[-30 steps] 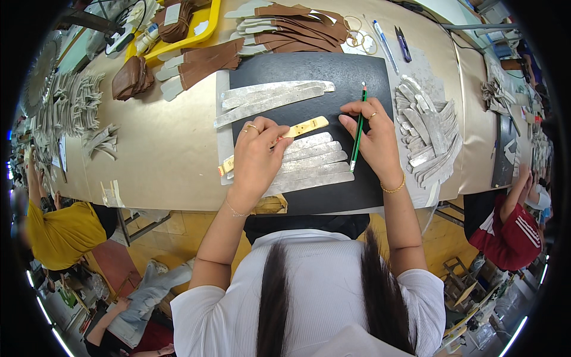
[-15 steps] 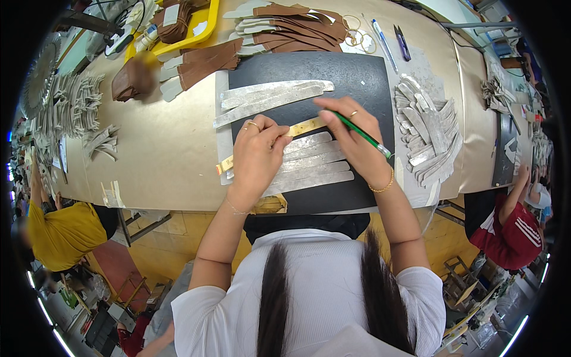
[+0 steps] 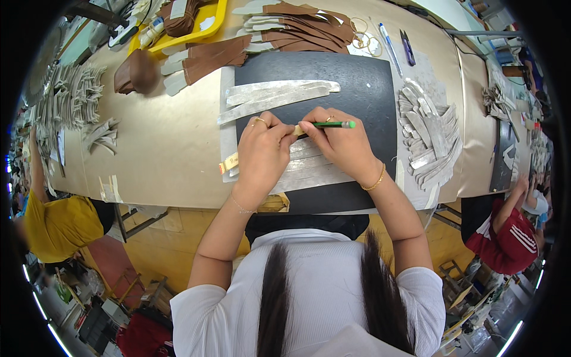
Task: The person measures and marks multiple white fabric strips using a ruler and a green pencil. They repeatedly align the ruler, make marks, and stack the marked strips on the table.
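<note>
My left hand [image 3: 262, 149] is closed, its thumb and fingers pinching a yellow measuring tape [image 3: 228, 164] whose end sticks out past the palm on the left. Close beside it, my right hand [image 3: 345, 146] grips a slim green pen [image 3: 336, 125] that points rightward, and its fingertips meet the tape near the left fingertips. Beneath both hands lie several silvery-grey strips [image 3: 309, 171] side by side, partly covered. More grey strips [image 3: 279, 98] lie just beyond, on the same black mat [image 3: 357, 68].
A heap of grey strips [image 3: 431, 134] sits right of the mat. Behind are brown pieces [image 3: 309, 27], a blue pen [image 3: 389, 50], thread snips [image 3: 407, 47] and a yellow tray [image 3: 217, 24]. More strips [image 3: 71, 98] are stacked at far left. Other people work at both sides.
My right hand has come leftward to my left hand, and the pen has swung to lie nearly level. The stretch of tape showing between the hands is much shorter.
</note>
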A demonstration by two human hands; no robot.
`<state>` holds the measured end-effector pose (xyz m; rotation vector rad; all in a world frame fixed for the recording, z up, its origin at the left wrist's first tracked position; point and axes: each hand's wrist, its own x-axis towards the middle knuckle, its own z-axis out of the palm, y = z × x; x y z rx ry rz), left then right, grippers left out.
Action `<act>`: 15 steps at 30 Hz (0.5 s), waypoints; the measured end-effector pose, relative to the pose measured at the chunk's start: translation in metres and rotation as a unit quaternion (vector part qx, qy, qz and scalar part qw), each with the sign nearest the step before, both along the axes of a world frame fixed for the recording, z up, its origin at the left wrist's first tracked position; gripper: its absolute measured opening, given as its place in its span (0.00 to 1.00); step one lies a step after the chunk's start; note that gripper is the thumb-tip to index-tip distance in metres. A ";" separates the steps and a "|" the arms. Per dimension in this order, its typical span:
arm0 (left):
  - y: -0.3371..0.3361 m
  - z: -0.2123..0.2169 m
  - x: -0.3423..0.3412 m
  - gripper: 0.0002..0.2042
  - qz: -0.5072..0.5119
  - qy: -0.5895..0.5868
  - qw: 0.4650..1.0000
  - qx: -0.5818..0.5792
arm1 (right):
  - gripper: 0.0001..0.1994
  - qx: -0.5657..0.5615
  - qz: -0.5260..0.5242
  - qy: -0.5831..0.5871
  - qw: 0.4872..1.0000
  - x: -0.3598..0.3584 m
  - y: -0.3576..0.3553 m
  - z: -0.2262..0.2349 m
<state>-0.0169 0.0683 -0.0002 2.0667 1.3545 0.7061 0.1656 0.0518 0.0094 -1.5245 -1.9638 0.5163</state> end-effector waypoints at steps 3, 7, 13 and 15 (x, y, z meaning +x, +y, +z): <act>0.001 -0.002 0.000 0.06 -0.005 -0.002 1.000 -0.004 | 0.10 -0.005 -0.001 -0.020 1.000 -0.002 0.001 0.001; 0.004 0.001 -0.001 0.06 -0.010 -0.006 1.000 -0.001 | 0.09 -0.023 0.013 0.003 1.000 0.000 0.005 0.004; 0.006 0.001 -0.006 0.07 -0.038 -0.028 0.998 -0.046 | 0.05 0.052 -0.015 0.089 0.995 0.021 0.026 0.003; 0.006 0.006 -0.008 0.07 -0.065 -0.003 0.996 -0.061 | 0.07 0.052 -0.037 -0.006 0.998 0.028 0.032 0.000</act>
